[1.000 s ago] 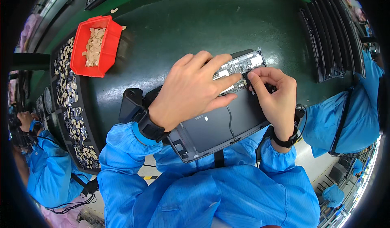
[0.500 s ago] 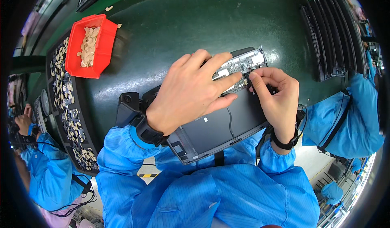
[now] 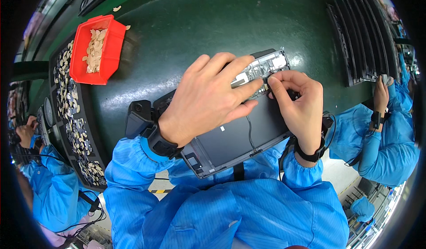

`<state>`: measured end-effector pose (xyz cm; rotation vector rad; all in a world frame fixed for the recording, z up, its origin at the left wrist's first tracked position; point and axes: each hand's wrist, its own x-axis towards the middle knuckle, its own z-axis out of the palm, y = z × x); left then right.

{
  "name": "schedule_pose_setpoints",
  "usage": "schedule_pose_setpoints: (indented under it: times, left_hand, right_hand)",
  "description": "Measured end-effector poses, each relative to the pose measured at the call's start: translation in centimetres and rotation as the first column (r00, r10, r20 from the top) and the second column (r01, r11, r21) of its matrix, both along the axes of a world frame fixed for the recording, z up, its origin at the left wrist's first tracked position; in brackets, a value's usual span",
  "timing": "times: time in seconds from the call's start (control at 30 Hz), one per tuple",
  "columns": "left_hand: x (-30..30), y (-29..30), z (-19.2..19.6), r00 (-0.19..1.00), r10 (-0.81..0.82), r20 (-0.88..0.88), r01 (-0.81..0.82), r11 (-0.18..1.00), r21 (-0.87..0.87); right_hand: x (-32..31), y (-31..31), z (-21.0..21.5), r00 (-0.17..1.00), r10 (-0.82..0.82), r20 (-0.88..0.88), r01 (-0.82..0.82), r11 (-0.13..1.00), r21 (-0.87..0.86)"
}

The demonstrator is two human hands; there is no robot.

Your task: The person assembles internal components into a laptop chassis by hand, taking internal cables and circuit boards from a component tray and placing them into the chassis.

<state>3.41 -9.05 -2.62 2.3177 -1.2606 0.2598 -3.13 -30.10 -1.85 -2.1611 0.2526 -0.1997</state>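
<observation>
A dark opened laptop base [image 3: 230,144] lies tilted in front of me at the bench's near edge. Along its far side runs a circuit board [image 3: 265,73] with silver parts. A thin black cable [image 3: 250,133] crosses the flat dark panel. My left hand [image 3: 206,98] spreads over the base's left half, its fingers stretched out and fingertips at the board. At the board's right end, my right hand [image 3: 304,100] pinches thumb and forefinger together. What sits between them is too small and covered to make out.
On the left, a red bin [image 3: 113,56] of beige flat pieces stands beside a black compartment tray [image 3: 98,147] with many small pieces. Black panels [image 3: 366,40] stand stacked at the right. Co-workers in blue sit on both sides; one's hand [image 3: 380,96] is near the stack.
My right hand has shifted slightly left, its pinch still at the board. My left hand stays nearly still. At the right, a co-worker's hand has come up beside the black stack.
</observation>
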Motion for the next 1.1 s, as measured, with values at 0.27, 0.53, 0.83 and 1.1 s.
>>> schedule_pose_setpoints:
  times: [0.27,0.53,0.83,1.1]
  left_hand:
    - [-0.1,-0.5,0.0,0.999,-0.015,0.038,0.014,1.0,0.008]
    - [-0.8,-1.4,1.0,0.998,0.024,0.065,-0.032,0.991,0.133]
    - [-1.8,-4.3,0.6,0.921,-0.124,-0.37,0.027,0.966,-0.258]
    - [-1.3,-5.8,0.0,0.947,-0.18,-0.266,0.125,0.969,-0.212]
  right_hand:
    - [0.2,-0.2,0.4,0.998,0.045,-0.039,-0.045,0.999,-0.004]
    - [-0.6,-1.7,1.8,0.987,0.122,-0.105,-0.12,0.992,0.026]
    - [-1.0,-4.5,1.0,0.985,0.17,0.002,-0.154,0.885,0.439]
    - [-1.8,-7.8,0.7,0.996,0.065,0.056,-0.084,0.856,0.51]
